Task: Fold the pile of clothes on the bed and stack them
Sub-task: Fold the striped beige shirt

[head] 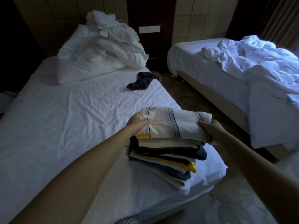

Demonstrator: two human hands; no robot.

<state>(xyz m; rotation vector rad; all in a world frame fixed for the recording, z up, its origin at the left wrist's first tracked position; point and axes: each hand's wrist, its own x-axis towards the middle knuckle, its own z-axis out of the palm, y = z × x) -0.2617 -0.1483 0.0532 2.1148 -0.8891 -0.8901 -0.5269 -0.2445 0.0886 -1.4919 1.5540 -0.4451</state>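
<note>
A folded cream garment with thin blue stripes (173,125) sits on top of a stack of folded clothes (165,160) at the near right corner of the bed (64,120). My left hand (138,122) grips the garment's left end and my right hand (210,127) grips its right end. The stack under it holds several folded pieces in dark blue, white and yellow. One crumpled dark garment (140,80) lies loose farther up the bed near its right edge.
A heap of white bedding (105,44) and a pillow (77,71) fill the head of the bed. A second bed (242,75) with a rumpled duvet stands to the right across a carpeted aisle (191,101). A dark nightstand panel (150,29) is between them.
</note>
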